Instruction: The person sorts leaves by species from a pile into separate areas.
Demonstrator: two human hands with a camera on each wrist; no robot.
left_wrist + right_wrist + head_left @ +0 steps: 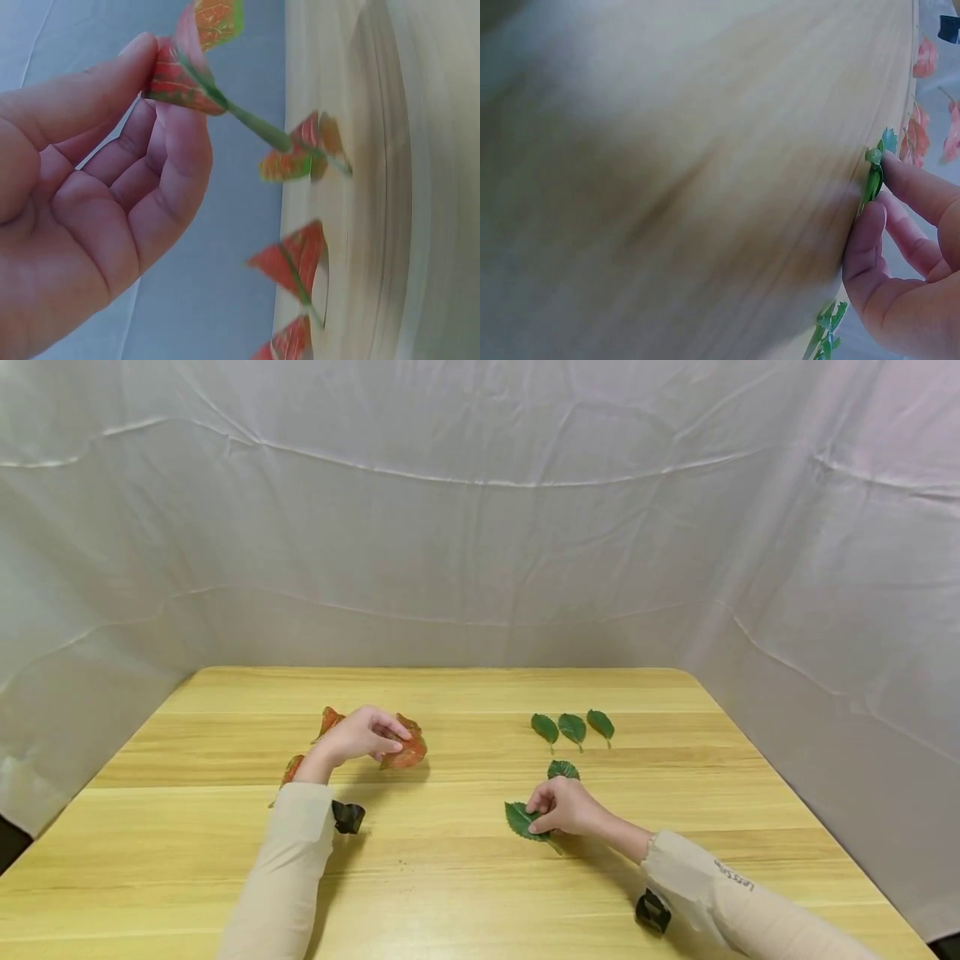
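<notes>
In the head view my left hand is over the left part of the table. Its thumb and fingertips pinch a red leaf with green edges and a green stem, lifted off the wood. Another red leaf shows just behind it. My right hand pinches a toothed green leaf between thumb and fingers, low at the tabletop; whether the leaf touches the wood I cannot tell. A second green leaf lies just behind the right hand, partly hidden by it.
Three green leaves lie in a row, the middle one among them, toward the back right of the wooden table. Red leaves lie by my left forearm, partly covered. Pale cloth hangs behind and at both sides.
</notes>
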